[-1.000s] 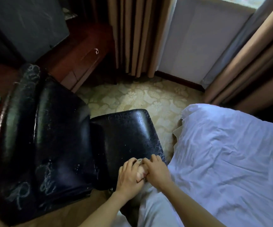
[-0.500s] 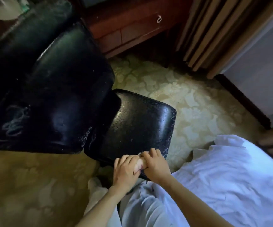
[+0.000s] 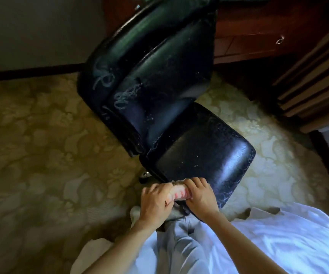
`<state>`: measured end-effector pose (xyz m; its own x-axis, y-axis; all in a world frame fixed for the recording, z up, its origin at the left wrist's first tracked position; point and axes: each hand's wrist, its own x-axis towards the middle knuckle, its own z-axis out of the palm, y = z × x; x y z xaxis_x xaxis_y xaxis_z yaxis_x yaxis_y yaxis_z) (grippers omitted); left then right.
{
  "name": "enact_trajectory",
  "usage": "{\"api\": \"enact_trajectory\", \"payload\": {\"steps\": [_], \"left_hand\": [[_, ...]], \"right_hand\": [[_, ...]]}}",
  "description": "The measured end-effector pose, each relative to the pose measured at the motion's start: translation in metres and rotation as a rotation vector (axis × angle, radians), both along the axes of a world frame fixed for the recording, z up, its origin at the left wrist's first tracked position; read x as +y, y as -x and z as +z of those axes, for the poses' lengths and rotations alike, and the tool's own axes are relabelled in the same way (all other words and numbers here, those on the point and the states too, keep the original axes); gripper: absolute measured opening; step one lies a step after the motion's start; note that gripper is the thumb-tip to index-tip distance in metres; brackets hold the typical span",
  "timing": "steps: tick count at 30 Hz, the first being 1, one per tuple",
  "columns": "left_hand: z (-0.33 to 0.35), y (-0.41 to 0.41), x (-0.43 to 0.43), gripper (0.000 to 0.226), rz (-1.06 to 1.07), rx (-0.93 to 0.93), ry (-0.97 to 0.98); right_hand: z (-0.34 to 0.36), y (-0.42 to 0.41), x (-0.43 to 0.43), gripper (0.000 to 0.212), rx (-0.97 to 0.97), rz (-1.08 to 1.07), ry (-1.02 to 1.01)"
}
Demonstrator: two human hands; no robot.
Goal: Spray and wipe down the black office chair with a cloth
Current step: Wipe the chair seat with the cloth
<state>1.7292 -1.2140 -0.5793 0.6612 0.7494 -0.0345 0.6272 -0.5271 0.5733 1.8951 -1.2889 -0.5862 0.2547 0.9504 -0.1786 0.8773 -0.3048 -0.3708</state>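
Observation:
The black office chair (image 3: 195, 153) stands in the middle of the view, its cracked seat nearest me and its tall backrest (image 3: 151, 62) rising behind with pale scribble marks and specks on it. At the seat's near edge, my left hand (image 3: 155, 202) and my right hand (image 3: 199, 196) both grip a small bunched cloth (image 3: 179, 191), pale with pink stripes, held between them. Most of the cloth is hidden inside my fingers. No spray bottle is in view.
A white bed sheet (image 3: 290, 240) fills the lower right, against my legs. A dark wooden desk with a drawer (image 3: 258, 42) stands behind the chair, striped curtains (image 3: 317, 76) at the right. Patterned beige carpet (image 3: 41, 145) spreads left of the chair.
The view has swung left and tilted, so the chair now sits upright in the centre. Both hands stay together on the cloth at the seat's near edge.

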Motion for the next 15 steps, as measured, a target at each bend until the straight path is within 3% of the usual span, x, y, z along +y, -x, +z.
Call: {"api": "enact_trajectory", "payload": {"steps": [6, 11, 15], "left_hand": [[-0.004, 0.029, 0.019, 0.035, 0.062, -0.014, 0.027], [-0.013, 0.029, 0.021, 0.038, 0.128, -0.009, 0.096], [-0.025, 0.030, 0.016, 0.040, 0.164, -0.005, 0.128]], "right_hand": [[0.011, 0.011, 0.031, 0.053, -0.161, 0.147, 0.044], [0.015, 0.012, 0.047, 0.040, -0.175, 0.165, 0.066], [0.003, 0.010, 0.049, 0.041, -0.183, 0.210, 0.083]]}}
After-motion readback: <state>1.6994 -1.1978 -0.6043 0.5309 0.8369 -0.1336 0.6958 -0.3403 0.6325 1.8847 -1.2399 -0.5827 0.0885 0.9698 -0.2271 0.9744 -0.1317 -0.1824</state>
